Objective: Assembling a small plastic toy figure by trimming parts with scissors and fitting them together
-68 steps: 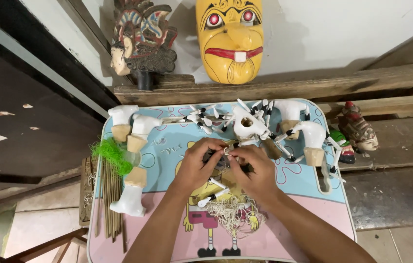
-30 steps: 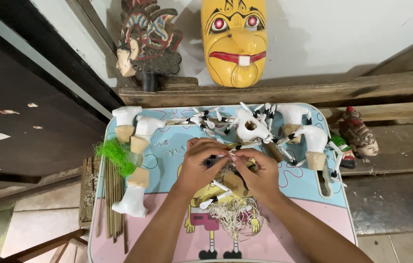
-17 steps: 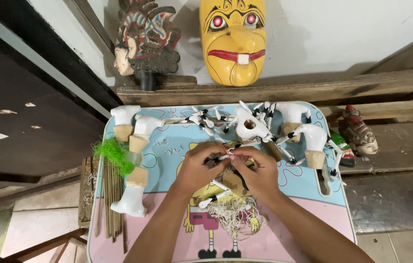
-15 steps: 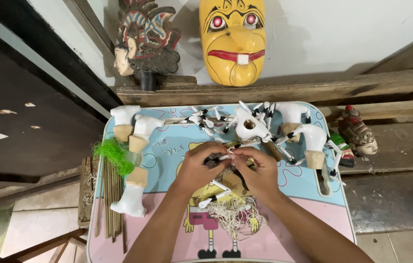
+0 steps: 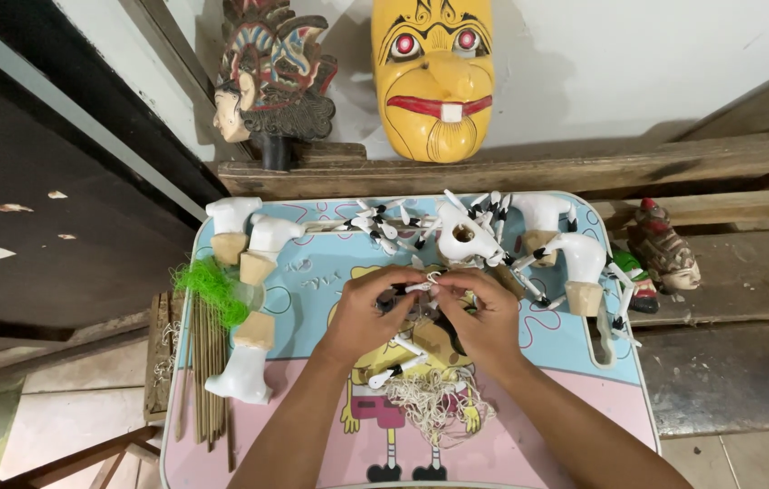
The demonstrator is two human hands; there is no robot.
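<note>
White-and-black small piece (image 5: 422, 286) pinched between left hand (image 5: 368, 312) and right hand (image 5: 484, 317); both closed on it.

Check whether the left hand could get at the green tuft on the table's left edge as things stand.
Probably yes. The green tuft lies in the open left of the left hand, with only white carved pieces beside it; but both hands are pinching a small white piece, so it would have to let go.
</note>
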